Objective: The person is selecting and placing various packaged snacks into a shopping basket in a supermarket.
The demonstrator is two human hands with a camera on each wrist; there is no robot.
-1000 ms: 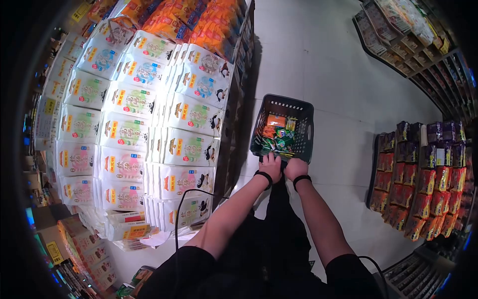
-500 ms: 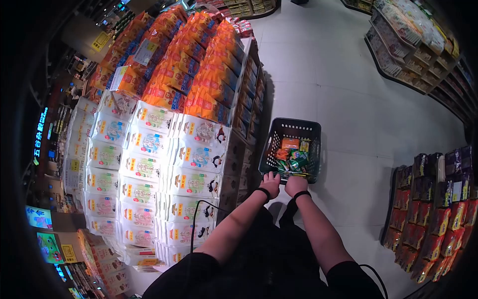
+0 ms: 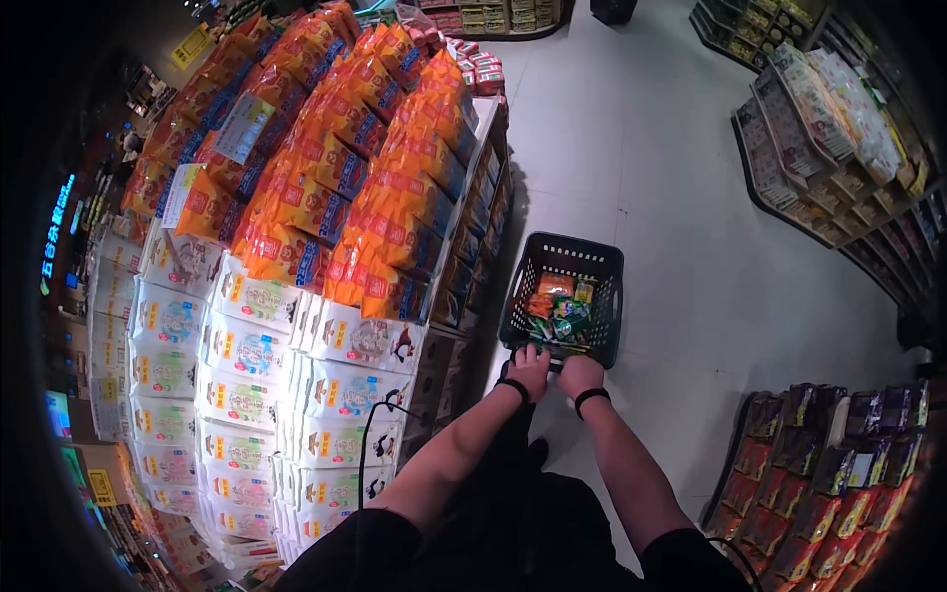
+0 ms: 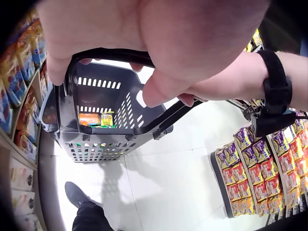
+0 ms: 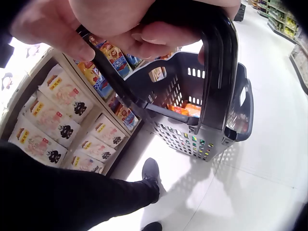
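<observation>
Both hands are at the handle of a dark plastic basket (image 3: pixel 614 306), seen in the head view. The left hand (image 3: pixel 529 371) curls its fingers over the handle's left part; the left wrist view shows this hand (image 4: pixel 139 43) close up. Beside it, the right hand (image 3: pixel 580 376) grips the handle, and its curled fingers show in the right wrist view (image 5: pixel 159 36). Inside the basket lie an orange packet (image 3: pixel 555 285) and several green packets (image 3: pixel 570 326). The basket hangs in front of the body, above the pale floor.
Along the left runs a display of orange bags (image 3: pixel 385 217) and white packages (image 3: pixel 237 395). At the lower right stands a rack of purple and red packets (image 3: pixel 819 483); another shelf unit (image 3: pixel 804 148) is at the upper right. Pale floor (image 3: pixel 661 217) lies between them.
The head view has shifted forward along the aisle: more orange bags show at the left, and the white packages sit lower. Both hands stay on the basket's handle.
</observation>
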